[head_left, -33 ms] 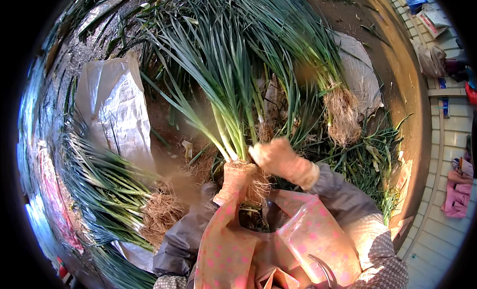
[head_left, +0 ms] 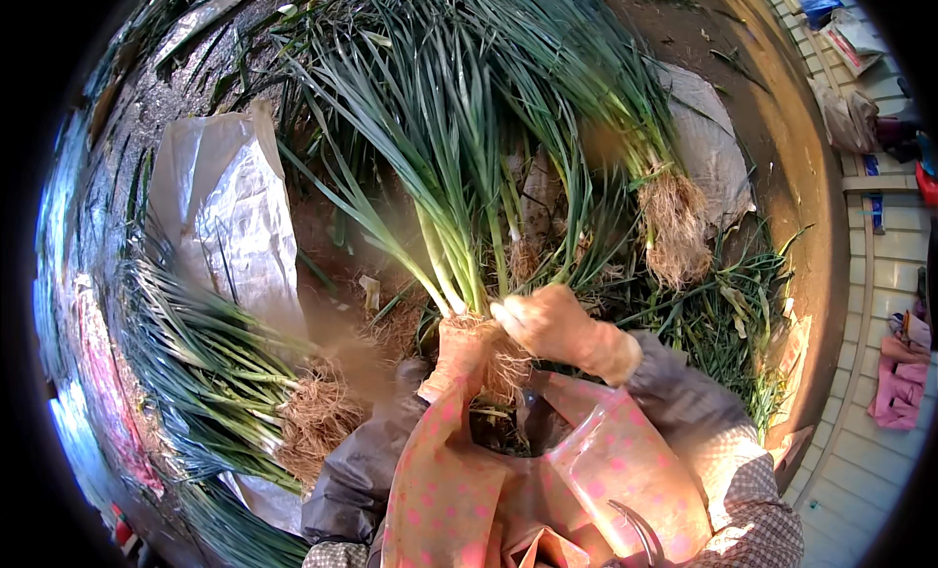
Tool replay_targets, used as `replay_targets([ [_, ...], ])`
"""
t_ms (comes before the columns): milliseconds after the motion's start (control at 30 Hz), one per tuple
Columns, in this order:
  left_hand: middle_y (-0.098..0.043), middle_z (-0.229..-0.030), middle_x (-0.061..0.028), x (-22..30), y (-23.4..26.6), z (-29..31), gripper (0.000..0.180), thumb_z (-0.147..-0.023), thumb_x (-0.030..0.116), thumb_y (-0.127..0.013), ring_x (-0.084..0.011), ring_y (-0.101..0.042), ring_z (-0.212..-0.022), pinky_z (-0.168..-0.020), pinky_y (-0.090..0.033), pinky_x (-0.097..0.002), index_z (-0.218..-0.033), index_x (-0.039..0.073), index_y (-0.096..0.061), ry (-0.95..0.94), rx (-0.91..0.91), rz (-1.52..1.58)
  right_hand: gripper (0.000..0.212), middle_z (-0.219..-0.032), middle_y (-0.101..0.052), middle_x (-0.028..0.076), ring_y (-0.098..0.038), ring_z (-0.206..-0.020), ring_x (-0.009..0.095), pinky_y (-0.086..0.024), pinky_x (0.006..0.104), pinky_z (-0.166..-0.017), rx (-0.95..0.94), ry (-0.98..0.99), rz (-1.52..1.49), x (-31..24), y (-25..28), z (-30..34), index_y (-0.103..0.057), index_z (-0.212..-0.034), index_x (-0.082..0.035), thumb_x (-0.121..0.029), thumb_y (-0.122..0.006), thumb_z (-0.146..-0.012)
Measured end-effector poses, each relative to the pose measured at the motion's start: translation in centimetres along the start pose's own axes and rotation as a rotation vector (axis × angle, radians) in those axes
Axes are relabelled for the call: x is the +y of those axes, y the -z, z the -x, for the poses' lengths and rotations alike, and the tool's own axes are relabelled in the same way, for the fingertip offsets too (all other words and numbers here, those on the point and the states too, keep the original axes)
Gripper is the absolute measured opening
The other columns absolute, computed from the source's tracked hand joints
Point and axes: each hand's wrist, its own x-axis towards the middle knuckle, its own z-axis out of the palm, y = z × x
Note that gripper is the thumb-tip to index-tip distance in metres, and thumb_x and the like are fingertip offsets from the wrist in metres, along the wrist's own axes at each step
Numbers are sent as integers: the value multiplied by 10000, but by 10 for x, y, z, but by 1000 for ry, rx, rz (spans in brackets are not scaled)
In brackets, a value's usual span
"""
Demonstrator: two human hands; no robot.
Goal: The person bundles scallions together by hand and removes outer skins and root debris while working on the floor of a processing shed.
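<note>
My left hand, in a soiled pale glove, is closed around the root end of a bunch of green onions. Their white bases stand just above the glove, and the long green leaves fan out away from me. Stringy brown roots hang beside that glove. My right hand, gloved alike, is closed with its fingertips against the right side of the stalk bases. What those fingers pinch, if anything, is hidden.
Another onion bunch lies at the far right, roots toward me. A large heap of rooted onions lies at the left by a whitish plastic sheet. Loose leaf scraps cover the ground at right. A spotted apron covers my lap.
My right hand has shifted slightly right and looks sharper, having been blurred before. The left hand and its bunch have stayed in place.
</note>
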Motion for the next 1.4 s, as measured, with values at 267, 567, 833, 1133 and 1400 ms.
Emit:
replay_targets([
  [267,-581,-760,-85,8,-19,5,271,-710,-106,-609,-209,-619,-646,-569,-552,-351,-961,-14,-562,64,-42,-92,592,-578,-556,70,-525,-501,201,-439,369,-518,-710,-884,-192,69,3,-43,-641,-791,-39,-628,-580,-798],
  [567,-624,-863,-131,10,-25,9,292,-771,-11,-611,-257,-647,-729,-641,-569,-399,-1049,15,-527,542,-189,171,401,-761,-602,145,-600,-649,261,-494,364,-608,-204,-488,-216,79,-32,6,-626,-946,17,-371,-530,-920],
  [833,-581,-724,-43,-2,-30,11,236,-683,-67,-648,-159,-565,-614,-546,-470,-291,-897,6,-581,105,-31,-108,174,-654,-508,16,-513,-491,156,-401,319,-396,-409,-543,278,32,-35,9,-625,-906,-53,-175,-584,-789],
  [1133,-607,-785,-113,7,-12,3,223,-746,-27,-599,-232,-616,-649,-596,-544,-370,-961,-6,-546,142,-44,45,140,-954,-661,65,-646,-776,190,-525,297,-662,99,-411,131,51,61,22,-634,-925,-16,-116,-543,-890],
  [1400,-651,-935,-103,5,16,7,328,-767,66,-682,-221,-639,-839,-752,-534,-336,-1069,-9,-580,190,-358,-67,449,-845,-643,181,-608,-793,380,-472,439,-680,-692,-486,-573,19,23,34,-638,-1028,-120,-494,-405,-941],
])
